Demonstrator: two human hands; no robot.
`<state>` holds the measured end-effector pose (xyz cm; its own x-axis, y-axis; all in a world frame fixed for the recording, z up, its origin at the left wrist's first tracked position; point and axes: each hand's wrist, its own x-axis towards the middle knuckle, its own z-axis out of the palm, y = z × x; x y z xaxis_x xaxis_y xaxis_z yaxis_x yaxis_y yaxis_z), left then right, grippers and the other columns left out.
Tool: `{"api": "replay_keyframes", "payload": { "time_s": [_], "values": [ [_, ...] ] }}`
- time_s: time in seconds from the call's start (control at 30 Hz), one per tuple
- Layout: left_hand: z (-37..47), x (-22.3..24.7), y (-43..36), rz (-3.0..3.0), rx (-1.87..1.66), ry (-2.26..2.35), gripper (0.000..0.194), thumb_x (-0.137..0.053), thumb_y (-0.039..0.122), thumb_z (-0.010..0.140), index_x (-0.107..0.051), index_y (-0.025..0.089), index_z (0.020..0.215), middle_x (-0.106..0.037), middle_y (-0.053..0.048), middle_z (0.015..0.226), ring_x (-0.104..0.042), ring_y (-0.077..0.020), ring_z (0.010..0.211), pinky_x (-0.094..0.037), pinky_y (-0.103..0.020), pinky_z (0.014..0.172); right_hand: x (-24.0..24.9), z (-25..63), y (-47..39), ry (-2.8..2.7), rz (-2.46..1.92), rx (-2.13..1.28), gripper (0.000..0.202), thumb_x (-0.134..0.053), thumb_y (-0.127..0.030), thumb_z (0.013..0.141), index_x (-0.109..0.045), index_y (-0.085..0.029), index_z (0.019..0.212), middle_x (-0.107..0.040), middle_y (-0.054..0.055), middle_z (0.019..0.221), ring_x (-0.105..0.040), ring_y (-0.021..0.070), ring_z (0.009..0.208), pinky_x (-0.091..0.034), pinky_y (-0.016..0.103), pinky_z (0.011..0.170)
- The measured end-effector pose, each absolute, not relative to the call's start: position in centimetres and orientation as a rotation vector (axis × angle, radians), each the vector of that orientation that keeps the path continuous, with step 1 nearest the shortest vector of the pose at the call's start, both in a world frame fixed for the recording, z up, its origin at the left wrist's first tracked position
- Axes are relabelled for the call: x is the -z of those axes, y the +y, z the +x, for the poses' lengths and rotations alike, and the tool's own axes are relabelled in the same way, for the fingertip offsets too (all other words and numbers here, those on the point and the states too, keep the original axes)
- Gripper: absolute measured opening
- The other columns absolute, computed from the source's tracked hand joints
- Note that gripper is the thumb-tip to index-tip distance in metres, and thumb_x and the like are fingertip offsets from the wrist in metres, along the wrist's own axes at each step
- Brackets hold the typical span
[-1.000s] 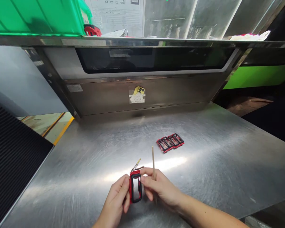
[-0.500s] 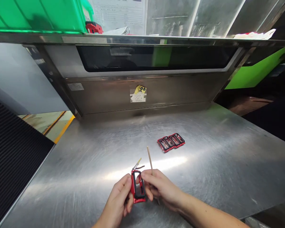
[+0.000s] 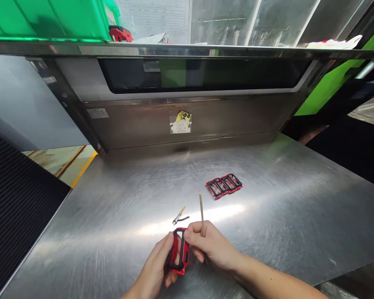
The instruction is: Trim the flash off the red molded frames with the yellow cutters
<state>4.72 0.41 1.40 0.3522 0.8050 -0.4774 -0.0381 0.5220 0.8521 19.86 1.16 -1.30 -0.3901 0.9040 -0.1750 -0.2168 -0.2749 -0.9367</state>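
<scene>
A red frame with a black inner rim [image 3: 186,251] is gripped by my left hand [image 3: 157,259] along its left side, tilted over the metal table. My right hand [image 3: 210,245] is closed around a thin wooden stick [image 3: 201,209] that points up and away from me. Its thumb and fingertips also touch the upper right edge of the frame. Just beyond the frame lies a small pair of pliers [image 3: 180,217] with one yellow and one dark handle. Several similar red and black frames [image 3: 224,185] lie side by side farther back.
The metal table [image 3: 112,199] ends at an upright back panel with a taped yellow-and-white label [image 3: 181,122]. A shelf [image 3: 174,50] runs above it, bearing a green bin [image 3: 46,20] and a red part [image 3: 120,33]. A black ribbed surface [image 3: 18,207] stands at the left.
The red frame has turned and dropped slightly toward me, showing its right side. The wooden stick has swung more upright and shifted right. The pliers are now seen apart from the frame.
</scene>
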Motion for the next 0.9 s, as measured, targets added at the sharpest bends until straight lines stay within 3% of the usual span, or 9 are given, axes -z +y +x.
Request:
{"api": "replay_keyframes", "payload": {
  "time_s": [0.2,0.37,0.43,0.5,0.6,0.73,0.83,0.9],
  "values": [
    [4.8,-1.6,0.3,0.887,-0.726,1.077,0.061,-0.057,0.079,0.063,-0.05,0.018,0.064,-0.041,0.007,0.049,-0.032,-0.0064,0.045,-0.023,-0.019,0.043,1.5,19.9,1.2,-1.14,-0.917,-1.787,0.055,-0.066,-0.069,0.073,-0.052,-0.015,0.069,-0.051,-0.005,0.047,-0.035,0.0054,0.035,-0.024,0.019,0.041],
    [4.5,-1.0,0.3,1.049,-0.733,1.014,0.055,-0.051,0.073,0.074,-0.047,0.019,0.064,-0.041,0.006,0.051,-0.032,-0.009,0.048,-0.027,-0.021,0.046,1.5,19.7,0.9,-1.115,-0.797,-1.833,0.052,-0.07,-0.064,0.073,-0.05,-0.016,0.075,-0.06,0.0,0.058,-0.057,0.0128,0.051,-0.04,0.02,0.05],
    [4.2,-0.4,0.4,1.187,-0.716,1.013,0.053,-0.042,0.07,0.082,-0.049,0.019,0.067,-0.044,0.004,0.054,-0.035,-0.0106,0.049,-0.029,-0.023,0.047,1.3,19.6,0.8,-1.11,-0.803,-1.828,0.051,-0.072,-0.062,0.073,-0.049,-0.016,0.075,-0.06,0.0,0.059,-0.059,0.0142,0.055,-0.043,0.022,0.053],
    [3.7,0.5,0.6,1.413,-0.696,0.962,0.052,-0.036,0.067,0.086,-0.052,0.019,0.076,-0.047,0.003,0.056,-0.038,-0.012,0.05,-0.03,-0.023,0.047,1.2,19.6,0.7,-1.09,-0.845,-1.805,0.05,-0.072,-0.061,0.073,-0.049,-0.017,0.073,-0.059,-0.001,0.059,-0.056,0.0124,0.052,-0.043,0.022,0.052],
    [3.0,2.0,0.9,1.795,-0.73,0.842,0.043,-0.042,0.061,0.086,-0.053,0.02,0.089,-0.051,0.003,0.058,-0.042,-0.0131,0.049,-0.029,-0.024,0.046,1.0,19.6,0.6,-1.034,-0.907,-1.775,0.051,-0.074,-0.061,0.07,-0.048,-0.017,0.069,-0.057,-0.002,0.06,-0.052,0.0105,0.051,-0.043,0.021,0.051],
    [2.7,2.8,1.0,1.933,-0.808,0.773,0.031,-0.037,0.05,0.092,-0.051,0.022,0.089,-0.059,0.002,0.062,-0.048,-0.0136,0.049,-0.032,-0.023,0.047,1.0,19.4,0.7,-1.014,-0.9,-1.821,0.052,-0.073,-0.062,0.07,-0.049,-0.016,0.066,-0.058,-0.002,0.056,-0.051,0.0088,0.045,-0.04,0.019,0.047],
    [3.0,1.9,0.7,1.835,-0.784,0.805,0.042,-0.026,0.052,0.094,-0.053,0.023,0.083,-0.06,0.002,0.06,-0.046,-0.0137,0.048,-0.032,-0.023,0.048,0.9,19.1,0.8,-1.008,-0.815,-1.905,0.052,-0.067,-0.063,0.073,-0.055,-0.013,0.065,-0.058,-0.002,0.049,-0.044,0.0058,0.035,-0.03,0.017,0.038],
    [3.3,1.3,0.5,1.74,-0.777,0.906,0.047,-0.024,0.056,0.093,-0.054,0.022,0.077,-0.057,0.001,0.056,-0.044,-0.0145,0.048,-0.032,-0.024,0.047,0.9,19.0,0.7,-0.948,-0.806,-1.969,0.051,-0.066,-0.061,0.074,-0.056,-0.012,0.063,-0.058,-0.001,0.046,-0.03,0.0027,0.027,-0.018,0.017,0.031]
  ]
}}
